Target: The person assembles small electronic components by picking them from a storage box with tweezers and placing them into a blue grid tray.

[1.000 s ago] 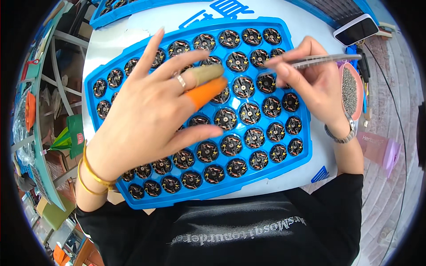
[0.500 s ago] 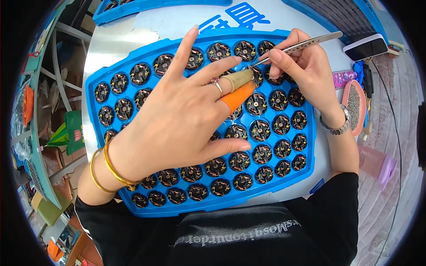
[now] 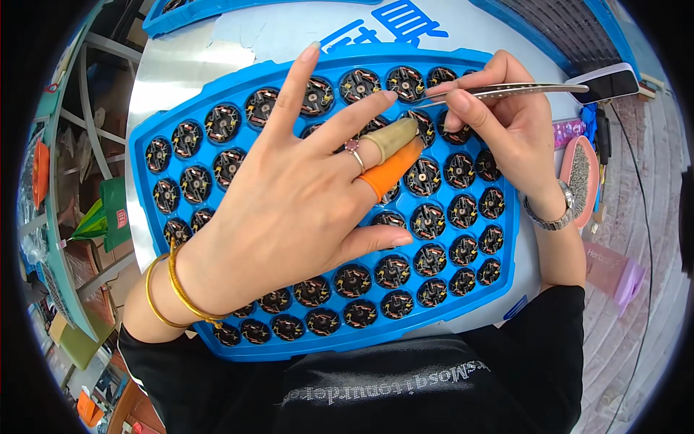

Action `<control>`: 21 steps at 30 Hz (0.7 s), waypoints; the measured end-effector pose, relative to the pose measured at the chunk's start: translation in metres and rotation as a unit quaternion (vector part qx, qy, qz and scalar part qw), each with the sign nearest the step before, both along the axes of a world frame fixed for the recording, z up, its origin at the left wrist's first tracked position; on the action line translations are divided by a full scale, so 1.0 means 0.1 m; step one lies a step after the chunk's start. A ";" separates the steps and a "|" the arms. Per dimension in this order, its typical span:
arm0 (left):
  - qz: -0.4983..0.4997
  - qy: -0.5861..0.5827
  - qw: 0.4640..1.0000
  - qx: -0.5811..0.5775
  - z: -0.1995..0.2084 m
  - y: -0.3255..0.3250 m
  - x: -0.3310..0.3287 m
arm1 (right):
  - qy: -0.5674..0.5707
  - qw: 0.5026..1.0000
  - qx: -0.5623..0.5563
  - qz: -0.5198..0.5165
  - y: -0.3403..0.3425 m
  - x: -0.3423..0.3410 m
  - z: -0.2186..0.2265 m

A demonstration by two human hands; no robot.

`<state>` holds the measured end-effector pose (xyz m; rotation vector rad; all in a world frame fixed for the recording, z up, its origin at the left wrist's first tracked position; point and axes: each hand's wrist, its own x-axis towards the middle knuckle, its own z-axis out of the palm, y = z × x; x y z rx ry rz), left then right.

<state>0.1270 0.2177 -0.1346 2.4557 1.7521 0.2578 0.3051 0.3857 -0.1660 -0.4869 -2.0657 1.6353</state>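
A blue tray fills the middle, with rows of round black parts carrying small copper and yellow pieces in its pockets. Spread over it is my left hand, fingers apart. A tan finger cot and an orange one cover two of its fingertips, which rest by a round part in the upper right. My right hand pinches metal tweezers. Their tips point left, just above that same part; whether they hold anything is too small to tell.
A phone lies at the upper right beside a ridged blue tray. Below it stands a pink dish of small grey bits. Another blue tray edges in at the top left. A pink bottle is at the right.
The tweezers have swung to lie flatter, and their tips have lifted slightly away from the left fingertips. My right hand has shifted a little to the right. My left hand stays nearly in place.
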 end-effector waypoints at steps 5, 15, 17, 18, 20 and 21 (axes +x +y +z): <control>0.014 0.019 1.000 -0.009 0.04 0.00 0.02 | -0.017 1.000 0.012 0.023 0.02 0.02 0.00; 0.021 0.026 0.999 -0.035 0.06 -0.01 0.03 | -0.001 0.999 0.037 0.025 0.03 0.04 0.00; 0.020 0.027 0.999 -0.033 0.04 -0.01 0.02 | -0.006 0.999 0.046 0.026 0.04 0.06 -0.01; 0.018 0.027 0.999 -0.031 0.04 -0.01 0.02 | -0.005 0.999 0.045 0.026 0.03 0.06 -0.01; 0.021 0.021 0.999 -0.025 0.04 0.00 0.02 | -0.007 0.998 0.057 0.020 0.02 0.06 0.00; 0.024 0.014 0.999 -0.018 0.05 0.00 0.03 | -0.008 0.998 0.057 0.019 0.03 0.06 0.01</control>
